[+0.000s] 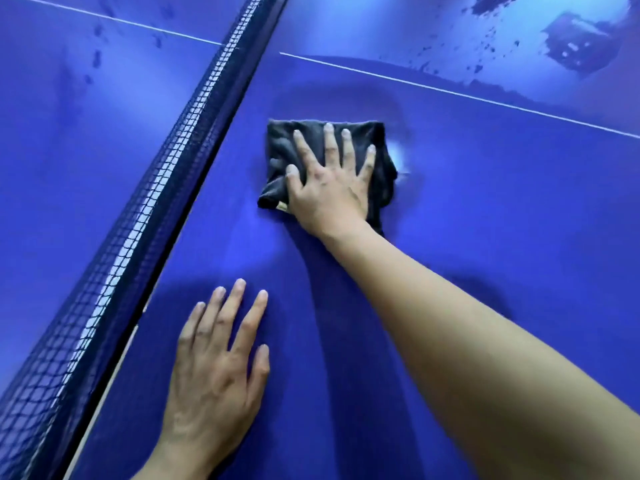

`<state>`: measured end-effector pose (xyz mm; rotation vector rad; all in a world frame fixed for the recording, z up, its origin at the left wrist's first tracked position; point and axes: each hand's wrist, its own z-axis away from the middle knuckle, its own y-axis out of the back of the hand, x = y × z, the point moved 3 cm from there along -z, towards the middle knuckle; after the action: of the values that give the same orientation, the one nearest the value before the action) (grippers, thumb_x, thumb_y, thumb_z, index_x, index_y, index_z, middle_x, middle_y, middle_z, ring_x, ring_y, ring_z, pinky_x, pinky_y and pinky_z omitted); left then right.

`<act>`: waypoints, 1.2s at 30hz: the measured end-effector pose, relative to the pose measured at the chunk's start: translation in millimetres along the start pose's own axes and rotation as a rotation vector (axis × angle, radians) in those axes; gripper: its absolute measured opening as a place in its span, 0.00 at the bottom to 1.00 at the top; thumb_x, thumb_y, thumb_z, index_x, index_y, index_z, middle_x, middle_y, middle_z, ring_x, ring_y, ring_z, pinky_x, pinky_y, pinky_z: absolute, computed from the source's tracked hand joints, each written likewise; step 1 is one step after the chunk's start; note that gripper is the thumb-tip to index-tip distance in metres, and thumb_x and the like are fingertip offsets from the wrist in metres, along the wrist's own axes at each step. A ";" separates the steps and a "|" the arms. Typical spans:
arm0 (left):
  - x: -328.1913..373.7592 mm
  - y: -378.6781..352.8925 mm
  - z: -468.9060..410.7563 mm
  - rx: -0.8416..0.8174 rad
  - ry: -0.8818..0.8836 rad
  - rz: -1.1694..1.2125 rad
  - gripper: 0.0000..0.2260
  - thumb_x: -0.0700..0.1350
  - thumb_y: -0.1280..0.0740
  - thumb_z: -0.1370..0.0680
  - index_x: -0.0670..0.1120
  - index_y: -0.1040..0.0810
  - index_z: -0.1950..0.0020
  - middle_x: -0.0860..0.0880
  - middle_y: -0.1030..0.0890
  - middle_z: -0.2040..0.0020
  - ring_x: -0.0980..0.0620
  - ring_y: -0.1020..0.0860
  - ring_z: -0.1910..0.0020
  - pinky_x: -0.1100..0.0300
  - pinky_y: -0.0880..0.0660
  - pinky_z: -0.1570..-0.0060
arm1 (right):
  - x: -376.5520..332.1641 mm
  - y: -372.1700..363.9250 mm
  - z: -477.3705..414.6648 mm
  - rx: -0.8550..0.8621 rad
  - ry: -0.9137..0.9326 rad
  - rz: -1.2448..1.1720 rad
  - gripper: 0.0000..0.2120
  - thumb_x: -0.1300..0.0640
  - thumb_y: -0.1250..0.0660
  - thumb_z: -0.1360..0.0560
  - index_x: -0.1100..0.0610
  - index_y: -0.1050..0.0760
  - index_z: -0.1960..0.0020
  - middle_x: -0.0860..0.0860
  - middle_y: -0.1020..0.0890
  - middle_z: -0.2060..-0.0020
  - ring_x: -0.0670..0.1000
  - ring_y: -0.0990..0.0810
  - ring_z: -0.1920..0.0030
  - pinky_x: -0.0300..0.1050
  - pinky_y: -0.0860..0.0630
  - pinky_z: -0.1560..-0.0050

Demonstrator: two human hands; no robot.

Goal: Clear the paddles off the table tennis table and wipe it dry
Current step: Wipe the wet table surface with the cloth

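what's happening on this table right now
A person is wiping the blue table with a folded dark cloth. The right hand presses flat on the cloth with straight fingers, a little way from the net. The left hand rests flat on the table nearer the person. Dark splashes, probably water, remain beyond the white line. No paddles are in view.

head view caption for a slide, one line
Right hand presses a dark cloth flat on the blue table tennis table near the net; left hand rests flat.
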<state>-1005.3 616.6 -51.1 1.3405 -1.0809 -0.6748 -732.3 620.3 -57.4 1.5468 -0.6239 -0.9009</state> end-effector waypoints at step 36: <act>314.2 -72.0 30.3 -0.095 -0.166 -0.041 0.28 0.50 0.44 0.21 0.49 0.34 0.20 0.43 0.36 0.20 0.40 0.39 0.20 0.38 0.41 0.24 | 528.3 111.3 231.7 0.112 -0.589 -0.027 0.29 0.38 0.54 0.19 0.38 0.45 0.18 0.52 0.45 0.17 0.51 0.51 0.17 0.65 0.60 0.20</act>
<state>-894.8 312.3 -53.5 1.2443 -1.1412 -0.8704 -617.1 44.2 -58.8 1.3836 -1.0864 -1.3769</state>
